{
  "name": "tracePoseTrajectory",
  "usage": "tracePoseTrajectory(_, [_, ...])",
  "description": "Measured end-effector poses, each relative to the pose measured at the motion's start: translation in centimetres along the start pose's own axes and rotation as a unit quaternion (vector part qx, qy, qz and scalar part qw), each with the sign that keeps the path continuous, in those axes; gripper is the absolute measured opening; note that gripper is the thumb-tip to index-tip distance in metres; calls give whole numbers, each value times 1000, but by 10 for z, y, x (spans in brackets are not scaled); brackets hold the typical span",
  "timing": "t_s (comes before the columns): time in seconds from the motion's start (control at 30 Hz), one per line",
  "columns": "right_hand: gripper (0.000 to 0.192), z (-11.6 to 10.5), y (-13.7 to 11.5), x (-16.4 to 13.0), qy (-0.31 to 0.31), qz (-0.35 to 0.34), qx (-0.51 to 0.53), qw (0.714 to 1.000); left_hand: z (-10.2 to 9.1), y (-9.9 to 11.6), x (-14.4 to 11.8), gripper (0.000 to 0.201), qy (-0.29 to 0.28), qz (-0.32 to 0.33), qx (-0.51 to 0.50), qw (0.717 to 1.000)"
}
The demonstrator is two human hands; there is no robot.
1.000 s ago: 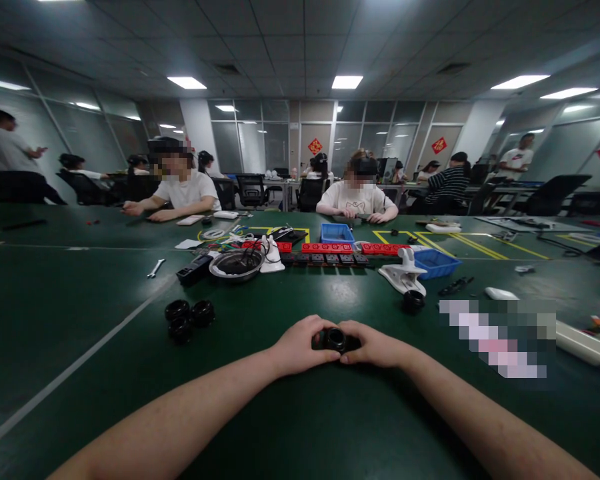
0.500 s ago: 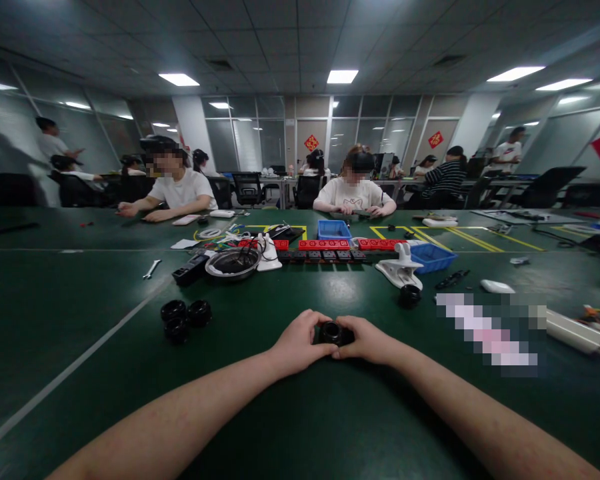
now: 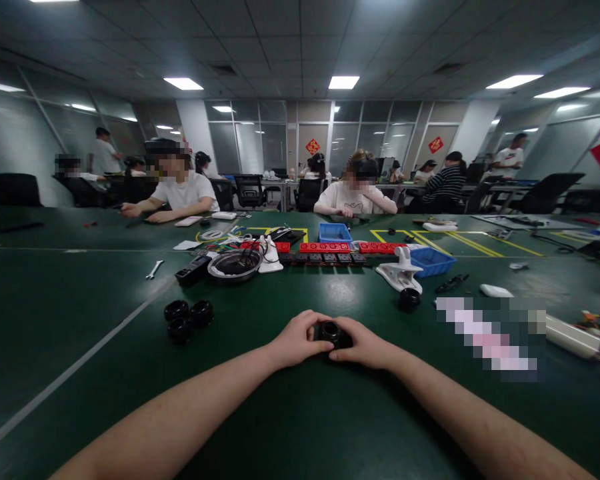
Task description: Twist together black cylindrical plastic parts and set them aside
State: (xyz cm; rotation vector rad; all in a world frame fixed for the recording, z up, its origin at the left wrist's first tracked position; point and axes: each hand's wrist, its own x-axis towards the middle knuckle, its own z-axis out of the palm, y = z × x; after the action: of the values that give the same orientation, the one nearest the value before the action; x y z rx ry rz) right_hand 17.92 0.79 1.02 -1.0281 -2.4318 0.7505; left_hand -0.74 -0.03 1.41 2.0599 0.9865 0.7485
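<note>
A small round black part [image 3: 329, 331] with a hole in its top is held over the green table [image 3: 260, 420], straight in front of me. My left hand [image 3: 301, 339] wraps it from the left, thumb along the near side and fingers behind. From the right, my right hand [image 3: 363, 341] curls around the same part, its fingertips at the far side and its thumb near the front; a dark gap shows toward the palm. To the left stand three similar black round parts [image 3: 179, 329] in a cluster. Another black round part [image 3: 409, 299] sits to the right.
Beyond my hands are a metal bowl [image 3: 235, 267], red socket strips [image 3: 325, 247], a white clamp stand [image 3: 401, 270] and blue trays [image 3: 335, 233]. A wrench [image 3: 155, 269] lies left. A pale cylinder [image 3: 573, 337] lies right. Two people sit across the table.
My right thumb has shifted slightly away from the left thumb, and the black part tilts a little. The person across has raised a hand toward the head. The view has moved slightly.
</note>
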Motion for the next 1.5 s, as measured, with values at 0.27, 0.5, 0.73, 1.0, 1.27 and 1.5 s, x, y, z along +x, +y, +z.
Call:
tracePoseTrajectory(0.27, [29,-9,2,1,-67,13,121,990,-1,-2,1,40,-17,11,-13,1000])
tracePoseTrajectory(0.5, [26,-6,4,0,-50,53,132,989,1,1,0,39,-4,4,-9,1000])
tracePoseTrajectory(0.73, [35,8,-9,2,42,123,-66,989,14,5,-4,35,85,-48,40,994])
tracePoseTrajectory(1.0, [43,15,-15,2,90,98,-187,973,12,3,-1,35,96,-57,44,993])
tracePoseTrajectory(1.27, [32,-5,5,1,-43,2,46,998,2,-3,3,40,-1,-2,-8,1000])
tracePoseTrajectory(1.5, [27,-10,5,1,-62,10,93,994,2,-1,2,40,-4,4,4,1000])
